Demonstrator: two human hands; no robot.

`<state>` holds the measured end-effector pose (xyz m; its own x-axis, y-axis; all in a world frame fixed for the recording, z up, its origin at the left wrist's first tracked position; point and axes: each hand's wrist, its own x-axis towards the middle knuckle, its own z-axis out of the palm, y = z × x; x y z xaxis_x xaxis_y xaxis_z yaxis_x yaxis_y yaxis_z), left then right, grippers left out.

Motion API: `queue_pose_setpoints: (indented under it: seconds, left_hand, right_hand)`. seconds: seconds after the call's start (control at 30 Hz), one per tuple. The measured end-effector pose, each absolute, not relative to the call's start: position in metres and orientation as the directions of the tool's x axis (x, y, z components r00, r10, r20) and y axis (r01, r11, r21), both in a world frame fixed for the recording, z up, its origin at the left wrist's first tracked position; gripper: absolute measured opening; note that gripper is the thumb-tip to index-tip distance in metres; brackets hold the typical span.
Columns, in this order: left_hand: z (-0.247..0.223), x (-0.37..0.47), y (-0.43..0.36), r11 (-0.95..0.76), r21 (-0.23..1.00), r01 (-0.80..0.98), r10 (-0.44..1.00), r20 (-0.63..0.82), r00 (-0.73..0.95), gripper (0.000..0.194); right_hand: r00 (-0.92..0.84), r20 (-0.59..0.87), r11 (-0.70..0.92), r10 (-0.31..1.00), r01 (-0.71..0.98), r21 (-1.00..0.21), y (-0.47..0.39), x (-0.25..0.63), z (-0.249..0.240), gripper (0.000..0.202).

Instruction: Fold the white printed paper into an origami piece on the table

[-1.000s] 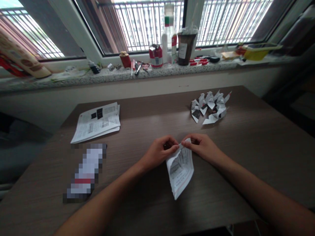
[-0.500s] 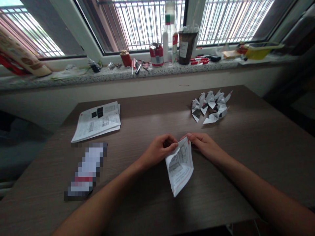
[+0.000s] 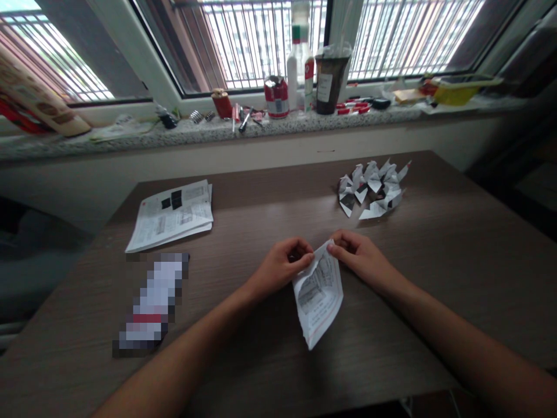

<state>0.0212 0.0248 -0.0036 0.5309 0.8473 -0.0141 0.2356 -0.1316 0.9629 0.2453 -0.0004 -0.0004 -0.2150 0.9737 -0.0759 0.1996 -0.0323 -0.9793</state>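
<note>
A folded sheet of printed paper (image 3: 321,296) hangs between my hands above the middle of the table, its pointed end toward the front edge. My left hand (image 3: 287,261) pinches its upper left edge between thumb and fingers. At the top corner, my right hand (image 3: 352,251) grips the paper with its thumb on the near side and the fingers curled behind. Beyond my right hand, several folded paper pieces (image 3: 376,186) stand in a curved row on the table.
Stacked printed sheets (image 3: 174,215) lie at the table's back left, with a pixelated flat object (image 3: 152,302) nearer me. On the windowsill (image 3: 183,132) stand a red can (image 3: 277,97), bottles, a dark cup (image 3: 329,81), small tools and a yellow container (image 3: 456,93).
My right thumb has shifted slightly left and down onto the paper's top corner, and its fingers have curled more. My left hand stays nearly still, holding the paper.
</note>
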Motion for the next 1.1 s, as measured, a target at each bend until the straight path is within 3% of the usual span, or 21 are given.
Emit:
queue_pose_setpoints:
  seconds: [0.17, 0.37, 0.6, 0.9, 1.1]
  left_hand:
    - [-0.007, 0.021, 0.025, -0.126, 0.967, 0.222, 0.844, -0.014, 0.536, 0.023]
    - [-0.006, 0.016, 0.026, -0.093, 0.971, 0.219, 0.823, -0.049, 0.566, 0.03]
    - [-0.004, 0.012, 0.03, -0.12, 0.963, 0.242, 0.825, -0.039, 0.563, 0.023]
    - [-0.003, 0.015, 0.027, -0.144, 0.956, 0.254, 0.802, -0.038, 0.596, 0.016]
    - [0.004, 0.013, 0.029, -0.16, 0.947, 0.277, 0.814, -0.032, 0.58, 0.029]
  right_hand:
    - [-0.195, -0.054, -0.004, 0.979, 0.246, -0.969, 0.0, 0.245, 0.002, 0.026]
    - [-0.148, -0.072, -0.045, 0.986, 0.181, -0.982, 0.003, 0.248, -0.003, 0.027]
    - [-0.109, -0.081, -0.063, 0.991, 0.161, -0.985, 0.006, 0.254, -0.005, 0.021]
    - [-0.316, -0.032, 0.126, 0.948, 0.467, -0.875, 0.001, 0.254, 0.006, 0.022]
    - [-0.251, -0.014, 0.117, 0.968, 0.499, -0.859, 0.005, 0.256, -0.005, 0.023]
